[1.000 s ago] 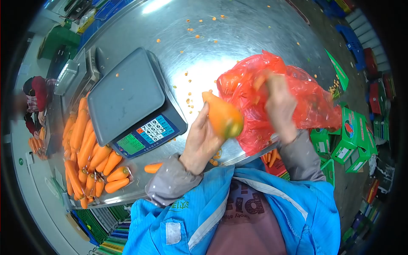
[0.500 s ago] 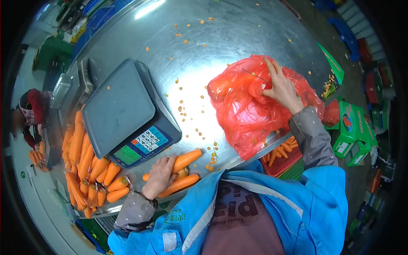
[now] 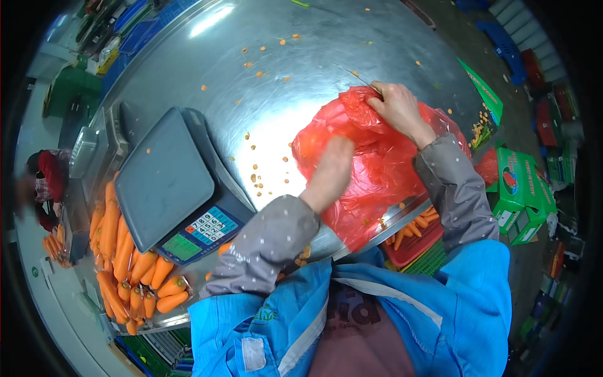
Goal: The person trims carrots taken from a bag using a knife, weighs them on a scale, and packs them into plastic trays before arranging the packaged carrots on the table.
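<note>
My right hand (image 3: 397,107) is closed on the upper edge of a red plastic bag (image 3: 377,182), drawing it up. A thin, dark, blade-like strip (image 3: 353,74) juts out to the left of those fingers; I cannot make out its kind. Smeared by motion, my left hand (image 3: 336,164) is at the left part of the bag, and its fingers do not show clearly. Something orange is faintly visible through the red film. Under my left forearm, carrots (image 3: 224,248) on the table are mostly covered by the sleeve.
A digital scale (image 3: 166,179) stands left on the metal table (image 3: 264,94), beside a carrot pile (image 3: 129,257). Carrot trimmings (image 3: 254,176) are scattered about. Right are green cartons (image 3: 518,188); below the edge, a red crate (image 3: 418,245) holds carrots. A co-worker (image 3: 50,182) is far left.
My left hand has left the carrots beside the scale and swung up and right to the bag. My right hand has moved up and closed on the bag's edge, pulling it higher.
</note>
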`<state>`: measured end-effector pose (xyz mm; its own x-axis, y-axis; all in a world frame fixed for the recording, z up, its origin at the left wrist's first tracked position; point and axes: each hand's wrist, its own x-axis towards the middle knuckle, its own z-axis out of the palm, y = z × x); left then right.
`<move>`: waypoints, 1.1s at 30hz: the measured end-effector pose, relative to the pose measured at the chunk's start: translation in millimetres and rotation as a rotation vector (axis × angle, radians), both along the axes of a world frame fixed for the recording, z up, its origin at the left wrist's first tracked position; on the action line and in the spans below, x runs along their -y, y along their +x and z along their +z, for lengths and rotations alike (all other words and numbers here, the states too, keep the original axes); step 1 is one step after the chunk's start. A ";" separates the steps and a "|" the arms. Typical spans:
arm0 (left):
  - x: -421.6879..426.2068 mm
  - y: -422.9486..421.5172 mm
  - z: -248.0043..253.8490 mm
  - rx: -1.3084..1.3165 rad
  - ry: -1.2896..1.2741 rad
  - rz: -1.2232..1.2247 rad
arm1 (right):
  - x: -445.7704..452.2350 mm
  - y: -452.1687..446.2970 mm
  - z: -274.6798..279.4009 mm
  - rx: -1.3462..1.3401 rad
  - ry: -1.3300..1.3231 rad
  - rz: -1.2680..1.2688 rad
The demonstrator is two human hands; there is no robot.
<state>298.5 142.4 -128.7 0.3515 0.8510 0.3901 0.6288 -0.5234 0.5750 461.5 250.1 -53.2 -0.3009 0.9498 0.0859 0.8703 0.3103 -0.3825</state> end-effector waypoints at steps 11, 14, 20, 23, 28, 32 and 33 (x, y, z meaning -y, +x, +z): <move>-50.0 -22.6 -7.3 -0.514 -0.303 0.145 | -17.1 -8.3 -27.6 0.050 0.067 0.033; -42.7 -44.4 1.3 -0.230 -0.507 -0.007 | -19.7 9.2 -37.8 0.056 0.109 0.038; 6.3 -77.9 50.0 0.392 -0.727 -0.085 | -24.5 72.1 -65.9 0.144 0.171 -0.153; 27.8 -93.8 62.0 1.258 -0.796 -0.092 | -17.6 119.8 -54.9 0.208 0.094 -0.353; 48.5 -116.5 83.2 1.910 -0.755 -0.072 | -60.8 310.0 -28.2 0.204 0.270 -0.689; 55.5 -118.5 77.7 2.330 -0.883 -0.233 | -92.4 396.9 24.4 0.098 0.512 -0.631; 57.7 -114.8 78.3 2.327 -0.899 -0.232 | -74.0 340.4 52.6 -0.015 0.326 -0.598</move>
